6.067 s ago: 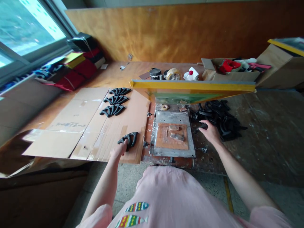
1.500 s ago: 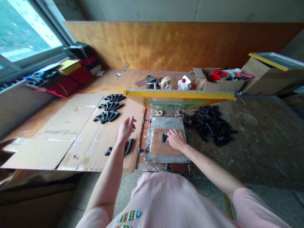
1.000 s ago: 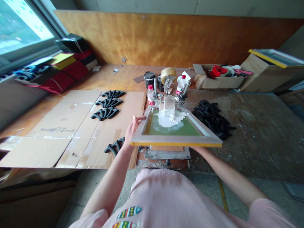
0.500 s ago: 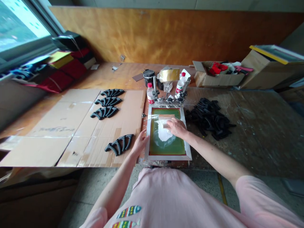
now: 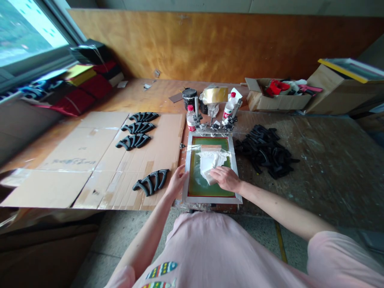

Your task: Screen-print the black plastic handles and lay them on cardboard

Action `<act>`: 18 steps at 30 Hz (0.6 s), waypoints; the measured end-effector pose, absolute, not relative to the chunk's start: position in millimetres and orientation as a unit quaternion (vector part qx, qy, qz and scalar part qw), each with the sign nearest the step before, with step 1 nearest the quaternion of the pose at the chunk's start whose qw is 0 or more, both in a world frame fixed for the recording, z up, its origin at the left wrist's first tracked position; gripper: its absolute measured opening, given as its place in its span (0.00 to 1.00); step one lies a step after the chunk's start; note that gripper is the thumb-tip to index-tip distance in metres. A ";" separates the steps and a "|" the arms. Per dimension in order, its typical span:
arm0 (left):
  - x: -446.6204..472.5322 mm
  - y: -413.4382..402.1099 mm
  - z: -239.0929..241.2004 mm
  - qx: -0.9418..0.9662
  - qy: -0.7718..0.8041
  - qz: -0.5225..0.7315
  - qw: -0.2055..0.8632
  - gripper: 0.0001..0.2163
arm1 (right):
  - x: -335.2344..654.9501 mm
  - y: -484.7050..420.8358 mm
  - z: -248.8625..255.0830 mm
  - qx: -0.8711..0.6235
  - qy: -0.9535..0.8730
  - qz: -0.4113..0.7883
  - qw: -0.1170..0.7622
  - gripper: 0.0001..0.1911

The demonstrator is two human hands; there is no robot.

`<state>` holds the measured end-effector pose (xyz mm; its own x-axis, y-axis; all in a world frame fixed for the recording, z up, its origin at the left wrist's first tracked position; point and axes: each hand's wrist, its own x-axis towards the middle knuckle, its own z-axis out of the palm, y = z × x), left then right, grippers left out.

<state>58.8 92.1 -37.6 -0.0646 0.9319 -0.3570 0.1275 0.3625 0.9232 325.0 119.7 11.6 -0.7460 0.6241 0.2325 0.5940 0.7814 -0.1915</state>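
Observation:
A silk-screen frame (image 5: 185, 188) with an aluminium rim lies flat in front of me, and white ink (image 5: 207, 160) is spread over its green mesh (image 5: 195, 191). My right hand (image 5: 227, 179) is closed on a small squeegee (image 5: 211, 179), pressed to the mesh at the lower edge of the ink; the fingers hide part of it. At the frame's left rim, my left hand (image 5: 177, 182) grips the edge with fingers and thumb. A wooden strip (image 5: 211, 148) lies across the upper mesh under clear tape.
Black curved, ribbed parts (image 5: 151, 182) lie on flattened cardboard (image 5: 105, 160) at left. A pile of black parts (image 5: 265, 150) lies at right. Behind the frame stand clamps (image 5: 216, 126), two red-capped bottles (image 5: 191, 119) and a black tub (image 5: 189, 98). An open carton (image 5: 276, 101) stands at back right.
My right hand has drawn the squeegee toward me down the mesh, and the white ink now covers a larger, different patch. My left hand stays at the frame's left rim.

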 end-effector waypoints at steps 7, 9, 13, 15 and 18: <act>57.5 90.8 4.4 0.418 0.607 0.374 0.564 0.36 | 313.8 172.9 54.0 -0.475 -0.856 0.082 0.187 0.27; 54.6 93.3 26.5 0.421 0.591 0.377 0.576 0.35 | 322.5 197.0 71.5 -0.518 -0.828 0.072 0.202 0.31; 54.5 110.4 71.8 0.414 0.542 0.453 0.575 0.27 | 374.5 222.4 82.1 -0.630 -0.712 0.078 0.300 0.24; 59.3 126.9 93.8 0.424 0.502 0.521 0.545 0.25 | 396.0 218.6 69.8 -0.678 -0.664 0.104 0.297 0.22; 70.2 156.7 123.4 0.454 0.449 0.574 0.513 0.25 | 393.9 192.9 35.7 -0.680 -0.678 0.152 0.235 0.19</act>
<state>70.2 156.7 123.4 -0.0626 0.9963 0.0597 -0.1808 -0.0701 0.9810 393.9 192.9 35.7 0.0344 0.9931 0.1125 0.8499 0.0302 -0.5261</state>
